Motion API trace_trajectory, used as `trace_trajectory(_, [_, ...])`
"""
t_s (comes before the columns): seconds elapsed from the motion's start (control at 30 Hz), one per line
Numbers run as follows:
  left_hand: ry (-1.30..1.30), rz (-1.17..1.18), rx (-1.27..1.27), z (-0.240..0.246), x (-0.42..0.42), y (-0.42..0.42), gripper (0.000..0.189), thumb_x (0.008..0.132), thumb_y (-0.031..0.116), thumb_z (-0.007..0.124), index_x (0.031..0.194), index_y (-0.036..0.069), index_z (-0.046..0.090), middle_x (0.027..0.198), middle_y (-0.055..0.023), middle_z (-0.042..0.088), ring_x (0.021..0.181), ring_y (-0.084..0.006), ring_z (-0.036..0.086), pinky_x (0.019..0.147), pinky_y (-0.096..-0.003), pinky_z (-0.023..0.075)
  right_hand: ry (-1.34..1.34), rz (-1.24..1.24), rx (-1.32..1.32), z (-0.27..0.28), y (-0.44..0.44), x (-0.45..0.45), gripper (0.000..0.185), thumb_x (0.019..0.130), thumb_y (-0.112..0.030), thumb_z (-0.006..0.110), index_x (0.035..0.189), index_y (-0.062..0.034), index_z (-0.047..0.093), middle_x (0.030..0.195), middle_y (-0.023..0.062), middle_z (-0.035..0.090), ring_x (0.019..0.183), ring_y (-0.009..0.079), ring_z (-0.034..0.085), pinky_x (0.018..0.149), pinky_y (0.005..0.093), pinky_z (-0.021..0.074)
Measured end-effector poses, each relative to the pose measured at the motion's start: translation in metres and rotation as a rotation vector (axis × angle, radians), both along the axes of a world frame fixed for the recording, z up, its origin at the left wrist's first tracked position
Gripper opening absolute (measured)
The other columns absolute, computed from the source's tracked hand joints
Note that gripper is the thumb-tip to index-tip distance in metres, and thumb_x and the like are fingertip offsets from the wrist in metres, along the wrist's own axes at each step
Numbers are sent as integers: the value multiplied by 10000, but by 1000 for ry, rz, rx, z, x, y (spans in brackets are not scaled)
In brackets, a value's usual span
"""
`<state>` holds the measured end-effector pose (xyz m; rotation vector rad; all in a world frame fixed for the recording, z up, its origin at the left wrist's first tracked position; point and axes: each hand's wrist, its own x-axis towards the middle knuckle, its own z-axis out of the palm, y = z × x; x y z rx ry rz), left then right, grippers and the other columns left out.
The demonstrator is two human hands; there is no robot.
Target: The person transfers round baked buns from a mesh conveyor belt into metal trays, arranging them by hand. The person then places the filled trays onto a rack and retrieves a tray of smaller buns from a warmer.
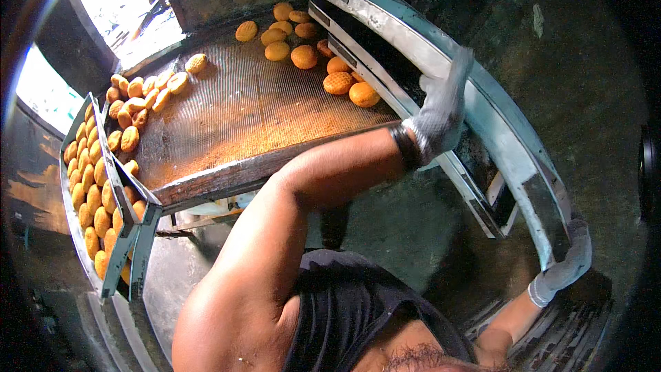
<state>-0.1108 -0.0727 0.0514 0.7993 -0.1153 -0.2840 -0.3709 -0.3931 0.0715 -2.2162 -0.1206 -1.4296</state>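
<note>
A long metal baking tray (496, 119) stands tilted on the right, between both my gloved hands. My left hand (444, 106), in a grey knit glove and blurred, reaches across and grips the tray's side wall. My right hand (563, 261), also gloved, is closed around its near end. Just left of it, a second metal tray (372, 72) slants against the mesh-topped table (248, 98). Round golden-brown buns (338, 82) lie beside that tray's far end. The insides of both trays are mostly dark or hidden.
More buns (139, 98) are heaped at the table's left end. Beside them a metal tray (106, 165) full of buns leans next to another partly hidden tray. Dark slatted or stacked metal pieces (563, 325) lie at lower right. A wooden rail (217, 175) edges the table.
</note>
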Motion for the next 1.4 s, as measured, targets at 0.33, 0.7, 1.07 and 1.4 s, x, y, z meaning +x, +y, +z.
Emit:
trace_trajectory(0.33, [-38,183,356,85,-61,123,350,969,290,614,1026,-46,697,845,-134,673,714,-251,657,623,-371,535,-226,110,-545,37,124,-9,678,960,-493,716,1260,112,652,1171,281,713,911,339,737,828,494,623])
trace_trajectory(0.7, [-915,626,897,41,-150,474,120,946,176,624,959,63,663,826,-72,640,822,-215,656,740,-330,542,101,1109,975,-62,347,87,588,990,-422,648,1356,27,548,1261,192,624,1121,307,631,997,469,537])
trace_trajectory(1.07, [-24,1165,743,-17,-363,760,294,774,3,515,1062,19,570,922,-46,551,809,-153,566,668,-292,503,892,1416,899,-107,612,142,305,953,-334,673,1134,-105,584,1042,28,570,1045,204,617,979,422,533])
trace_trajectory(1.4, [75,1340,1450,-83,-444,919,312,765,29,553,1071,-4,605,945,-51,586,828,-158,569,742,-296,505,1218,1560,668,-61,753,131,496,952,-259,686,1381,-53,547,1179,25,598,1096,130,584,958,310,488])
